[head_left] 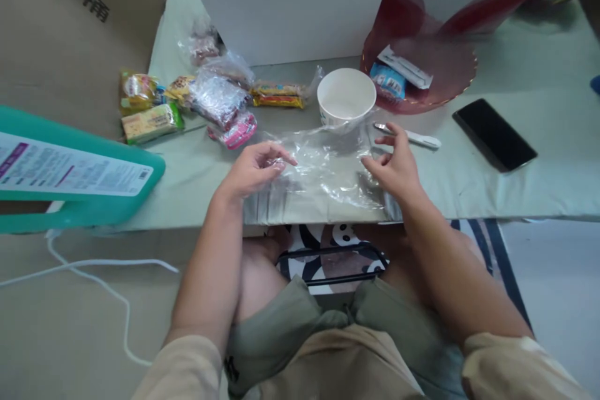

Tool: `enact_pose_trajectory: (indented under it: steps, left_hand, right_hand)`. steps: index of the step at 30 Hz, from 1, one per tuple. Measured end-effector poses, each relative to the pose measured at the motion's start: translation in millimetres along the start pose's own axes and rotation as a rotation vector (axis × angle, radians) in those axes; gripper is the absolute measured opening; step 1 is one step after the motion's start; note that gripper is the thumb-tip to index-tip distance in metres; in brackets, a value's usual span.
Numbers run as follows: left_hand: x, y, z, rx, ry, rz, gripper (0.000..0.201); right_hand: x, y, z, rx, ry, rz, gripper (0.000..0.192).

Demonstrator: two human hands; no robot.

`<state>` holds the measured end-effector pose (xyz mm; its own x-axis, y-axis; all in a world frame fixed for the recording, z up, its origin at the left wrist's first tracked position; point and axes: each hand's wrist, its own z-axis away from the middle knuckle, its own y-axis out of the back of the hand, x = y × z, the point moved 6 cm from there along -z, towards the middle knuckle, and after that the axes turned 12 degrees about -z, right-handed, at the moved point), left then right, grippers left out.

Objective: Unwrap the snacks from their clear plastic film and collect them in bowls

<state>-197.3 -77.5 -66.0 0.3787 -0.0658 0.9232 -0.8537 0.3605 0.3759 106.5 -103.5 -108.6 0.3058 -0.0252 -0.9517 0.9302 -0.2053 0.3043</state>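
At the near edge of the pale green table [515, 194], a clear plastic bag [328, 169] lies flat and crinkled, just in front of a white paper bowl [345, 97] and between the person's two hands. The left hand [255, 169] rests at the bag's left edge with its fingers curled loosely and the fingertips touching the film; the right hand [396, 165] meets the right edge with fingers spread and lightly bent, touching rather than clamping. Whether either hand actually pinches the film cannot be told. The bag looks very light, thin and limp, with a glossy, slippery surface that would slide on the tabletop and fold on itself; it seems best taken by pinching an edge or corner between thumb and forefinger, one hand on each side. A white pen-like tool [415, 136] lies just beyond the right hand, a black phone [494, 134] farther right. Wrapped snack packets [187, 106] cluster at the left, and a red translucent dish [431, 69] stands behind the bowl.
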Motion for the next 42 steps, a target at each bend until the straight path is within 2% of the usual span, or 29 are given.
enact_pose_trajectory:
  steps: [4,6,7,9,10,12,14,16,20,23,25,28,33,35,37,39,42]
  left_hand:
    - [8,2.2,10,0.015,-0.017,0.177,0.036]
    - [11,-0.7,13,-0.026,0.03,0.297,0.041]
    - [11,-2.6,15,-0.051,0.061,0.351,0.042]
    - [8,-4.3,14,-0.067,0.107,0.423,0.04]
    - [4,-3.4,12,-0.047,0.118,0.431,0.038]
    - [-5,0.6,6,0.034,0.131,0.377,0.039]
    - [-14,3.9,-1,0.117,0.134,0.229,0.036]
    - [-19,7.4,-7,0.223,0.116,0.059,0.031]
    - [-20,11.1,-11,0.403,0.109,-0.031,0.035]
    - [-21,13.0,-9,0.422,0.155,0.021,0.037]
    - [-20,17.1,-6,0.425,0.147,0.087,0.039]
    - [-20,20.8,-3,0.367,0.125,0.213,0.044]
    - [-16,19.2,-2,0.312,0.084,0.372,0.031]
    - [-15,18.4,-4,0.321,0.049,0.398,0.025]
    - [-15,20.4,-6,0.358,0.027,0.403,0.019]
    - [-16,22.0,-5,0.37,0.047,0.415,0.023]
    - [-18,19.9,-2,0.318,0.144,0.428,0.021]
  right_hand:
    - [-5,-15,-15,-0.075,-0.043,-0.209,0.078]
    - [-15,-25,-19,-0.162,-0.071,-0.253,0.065]
    - [-20,-29,-20,-0.21,-0.07,-0.236,0.053]
    - [-34,-31,-22,-0.241,0.008,-0.164,0.024]
    - [-41,-27,-23,-0.213,0.078,-0.132,0.015]
    - [-52,-13,-23,-0.098,0.229,-0.107,0.009]
    - [-58,1,-21,-0.014,0.337,-0.119,0.01]
    - [-57,10,-18,-0.013,0.362,-0.152,0.012]
    - [-40,12,-16,-0.062,0.144,-0.275,0.018]
    - [-30,11,-17,-0.043,0.033,-0.378,0.027]
    - [-26,13,-20,-0.009,0.026,-0.428,0.031]
    - [-20,19,-24,0.017,0.024,-0.49,0.032]
    - [-14,23,-25,-0.027,0.027,-0.546,0.037]
    - [-11,24,-25,-0.017,0.026,-0.545,0.042]
    - [-11,23,-25,-0.023,0.052,-0.529,0.037]
    - [-12,22,-25,-0.043,0.089,-0.536,0.037]
    - [-12,22,-26,-0.06,0.094,-0.573,0.036]
